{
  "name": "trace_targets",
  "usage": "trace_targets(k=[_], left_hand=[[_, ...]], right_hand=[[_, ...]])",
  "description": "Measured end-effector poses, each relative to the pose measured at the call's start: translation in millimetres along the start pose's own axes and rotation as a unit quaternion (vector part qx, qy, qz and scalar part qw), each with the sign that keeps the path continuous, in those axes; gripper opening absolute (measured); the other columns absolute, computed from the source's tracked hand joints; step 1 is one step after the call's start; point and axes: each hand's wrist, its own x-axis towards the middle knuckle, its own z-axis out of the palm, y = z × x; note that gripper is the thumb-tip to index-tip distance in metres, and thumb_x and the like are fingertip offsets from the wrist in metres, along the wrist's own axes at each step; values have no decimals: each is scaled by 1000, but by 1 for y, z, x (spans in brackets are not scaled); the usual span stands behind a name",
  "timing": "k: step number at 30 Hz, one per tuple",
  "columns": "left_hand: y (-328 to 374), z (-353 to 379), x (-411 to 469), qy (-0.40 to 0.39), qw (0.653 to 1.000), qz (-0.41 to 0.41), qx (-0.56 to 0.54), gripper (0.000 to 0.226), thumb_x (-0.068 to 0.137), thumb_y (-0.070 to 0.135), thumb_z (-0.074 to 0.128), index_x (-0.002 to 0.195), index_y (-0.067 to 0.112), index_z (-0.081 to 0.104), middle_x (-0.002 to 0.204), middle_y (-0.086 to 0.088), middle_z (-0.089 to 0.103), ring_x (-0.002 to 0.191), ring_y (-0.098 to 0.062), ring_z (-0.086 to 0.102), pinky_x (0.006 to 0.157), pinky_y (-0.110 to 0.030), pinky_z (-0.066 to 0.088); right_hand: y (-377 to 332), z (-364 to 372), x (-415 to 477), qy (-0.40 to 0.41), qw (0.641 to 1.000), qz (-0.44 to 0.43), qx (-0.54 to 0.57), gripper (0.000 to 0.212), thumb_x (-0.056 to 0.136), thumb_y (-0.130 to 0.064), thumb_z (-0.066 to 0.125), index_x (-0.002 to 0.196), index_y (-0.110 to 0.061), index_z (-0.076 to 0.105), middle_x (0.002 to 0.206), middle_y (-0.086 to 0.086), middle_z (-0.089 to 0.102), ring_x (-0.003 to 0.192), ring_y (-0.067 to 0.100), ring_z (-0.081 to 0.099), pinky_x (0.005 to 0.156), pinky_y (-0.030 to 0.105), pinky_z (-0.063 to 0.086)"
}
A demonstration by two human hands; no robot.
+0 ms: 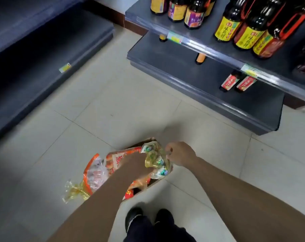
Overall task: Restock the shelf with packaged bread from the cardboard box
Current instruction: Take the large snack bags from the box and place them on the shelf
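Note:
A cardboard box [154, 183] sits on the floor just ahead of my feet, mostly covered by bread bags. An orange-and-clear bread bag [99, 172] with a gold twisted end lies across its left side. My left hand [136, 165] reaches down into the box among the bags; its fingers are hidden. My right hand [180, 154] pinches the edge of a crinkled gold-and-green bread bag [157, 161] at the box's right end. The dark grey shelf [48, 55] on the left stands bare.
On the right a grey shelf unit [206, 81] carries dark sauce bottles [242, 27] with yellow and red labels, and two small red-labelled bottles [237, 82] on its lowest tier. Pale floor tiles [113, 105] stretch between the two units. My black shoes [148, 219] stand behind the box.

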Motion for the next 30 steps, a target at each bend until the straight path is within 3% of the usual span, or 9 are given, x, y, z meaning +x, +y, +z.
trace_targets(k=[2,4,7,11,15,21,26,28,30], left_hand=[[0,19,27,-14,1000,-16,20,72,79,72,49,133,25,47,130,1,56,121,-22,52,93,-37,46],[1,32,49,-20,999,-28,28,62,77,69,54,117,22,52,104,4,63,95,-17,61,75,-30,51],[7,40,65,7,998,-38,51,27,90,24,54,117,19,55,93,2,62,82,-17,63,65,-28,55],[9,27,59,47,998,-24,41,46,91,8,45,131,29,52,115,0,62,102,-22,63,72,-29,52],[14,-17,28,92,996,5,14,49,91,9,44,124,42,57,118,5,63,107,-20,61,84,-31,49],[16,-97,-41,120,991,45,-50,50,87,2,44,111,39,67,117,14,67,109,-13,60,101,-30,40],[1,-161,-107,189,970,24,-148,41,88,6,47,104,35,70,110,16,70,111,-10,59,105,-32,37],[-6,-178,-130,259,954,-2,-153,39,86,10,55,113,35,67,118,12,67,120,-12,54,112,-36,29],[-16,-188,-152,351,927,-65,-116,58,83,28,67,137,33,47,143,6,48,137,-15,36,117,-47,15]], right_hand=[[7,27,31,2,1000,-9,-7,19,92,-15,50,104,-13,65,100,8,68,92,26,63,78,33,51],[15,51,55,-8,1000,-12,-24,17,92,-19,50,100,-14,64,91,8,66,85,26,63,70,32,50],[25,79,78,-3,1000,-7,-10,16,92,-25,51,98,-20,65,83,0,57,81,24,56,66,28,41],[26,76,74,11,1000,-7,4,31,90,-26,53,121,-23,57,104,3,65,98,26,62,76,32,49],[8,36,47,3,998,-37,42,68,76,-23,72,137,-30,44,130,0,51,121,22,51,96,35,48],[-22,-35,-13,4,996,-80,39,52,88,-18,55,135,-39,50,130,-12,57,114,19,60,92,30,50],[-57,-92,-61,58,990,-104,75,42,85,-24,67,126,-29,63,123,-4,67,114,18,61,88,21,43],[-75,-112,-75,65,985,-119,102,40,86,-21,68,125,-25,64,123,-3,67,113,16,61,83,16,39],[-91,-129,-86,64,981,-130,129,40,86,-20,68,125,-24,64,125,-2,65,112,17,61,82,18,40]])
